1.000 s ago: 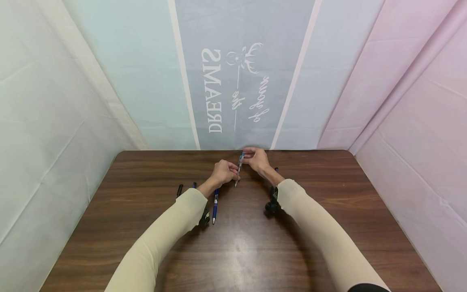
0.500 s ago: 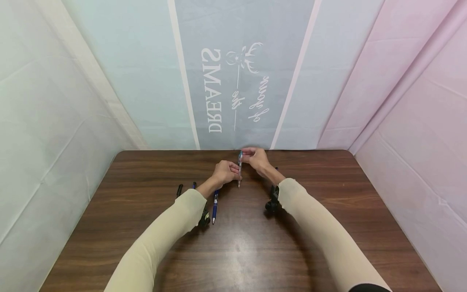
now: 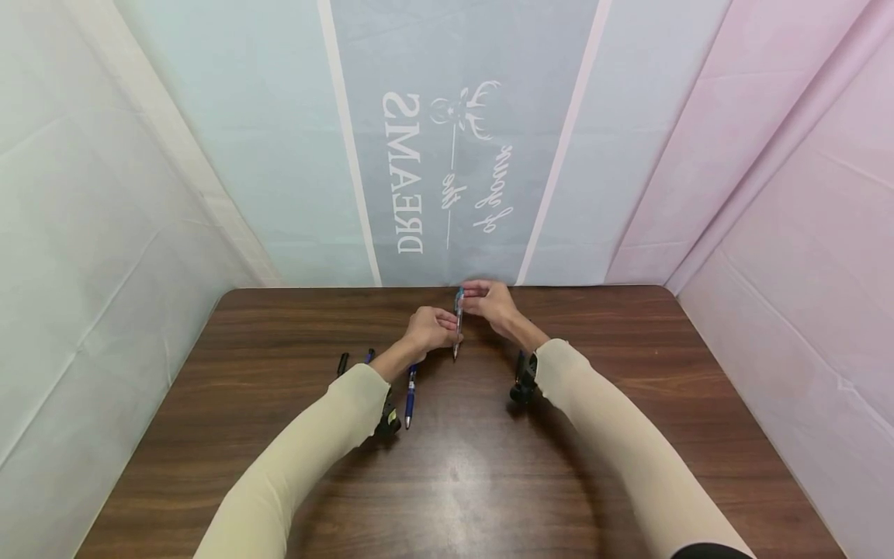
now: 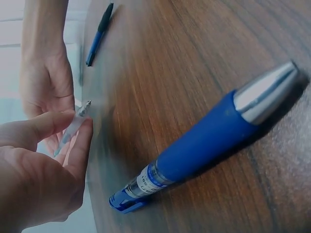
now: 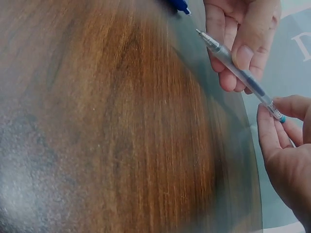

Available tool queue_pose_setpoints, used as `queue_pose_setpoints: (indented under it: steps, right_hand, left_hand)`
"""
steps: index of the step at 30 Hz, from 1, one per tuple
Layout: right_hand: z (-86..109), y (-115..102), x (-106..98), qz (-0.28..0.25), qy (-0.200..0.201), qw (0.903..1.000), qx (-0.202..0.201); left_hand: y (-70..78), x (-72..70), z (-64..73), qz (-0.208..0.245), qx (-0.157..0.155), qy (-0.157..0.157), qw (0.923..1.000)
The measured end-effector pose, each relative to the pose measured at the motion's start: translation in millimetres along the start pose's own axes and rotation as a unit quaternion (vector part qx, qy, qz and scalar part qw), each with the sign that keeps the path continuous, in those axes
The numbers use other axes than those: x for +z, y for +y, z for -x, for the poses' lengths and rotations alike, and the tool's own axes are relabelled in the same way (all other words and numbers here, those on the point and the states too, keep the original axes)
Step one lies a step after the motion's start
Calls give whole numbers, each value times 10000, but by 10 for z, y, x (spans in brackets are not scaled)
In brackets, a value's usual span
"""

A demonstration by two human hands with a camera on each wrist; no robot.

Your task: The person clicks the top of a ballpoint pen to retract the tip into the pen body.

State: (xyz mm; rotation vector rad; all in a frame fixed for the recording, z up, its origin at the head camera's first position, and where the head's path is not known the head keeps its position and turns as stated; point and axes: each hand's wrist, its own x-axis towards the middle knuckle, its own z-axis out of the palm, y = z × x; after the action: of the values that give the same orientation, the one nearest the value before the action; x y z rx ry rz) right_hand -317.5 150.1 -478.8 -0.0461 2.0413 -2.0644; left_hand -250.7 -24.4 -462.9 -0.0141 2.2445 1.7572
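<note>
A clear ballpoint pen (image 5: 238, 73) with a teal end is held between my two hands near the table's far edge. My left hand (image 3: 429, 330) pinches its barrel toward the bared metal tip, thumb against the other fingers. At the teal end, my right hand (image 3: 491, 303) pinches the pen between thumb and fingertips. In the right wrist view the left fingers (image 5: 228, 80) lie behind the barrel. A blue pen (image 3: 410, 400) with a silver tip lies on the table beside my left wrist, large in the left wrist view.
Left of my left forearm lie a black pen (image 3: 343, 363) and another blue one (image 3: 370, 355), both partly hidden by the sleeve. A blue and black pen (image 4: 99, 36) lies near my right forearm. Behind the wooden table (image 3: 447, 481) hangs a printed curtain (image 3: 447, 46).
The clear pen has swung a little, its tip shifting right and its teal end left, so it points more straight toward me. My right hand has edged left; the left hand has hardly moved.
</note>
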Motion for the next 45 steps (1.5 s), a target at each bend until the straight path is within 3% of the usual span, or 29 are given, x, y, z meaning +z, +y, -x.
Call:
queue_pose_setpoints:
  steps: [5,14,22,45]
  right_hand:
    - [-3,-6,3,-39,-76,10000,-15]
    - [46,-41,35,-381,-235,9989,104]
    - [62,-58,48,-673,-408,9967,196]
    - [115,-53,41,-829,-846,9929,116]
  left_hand:
    - [-9,-26,2,634,-271,-216,9974]
    - [-27,-76,26,1265,-490,-335,9902]
    - [-32,-85,46,1542,-555,-494,9852]
    - [-9,-110,161,1936,-554,-440,9785]
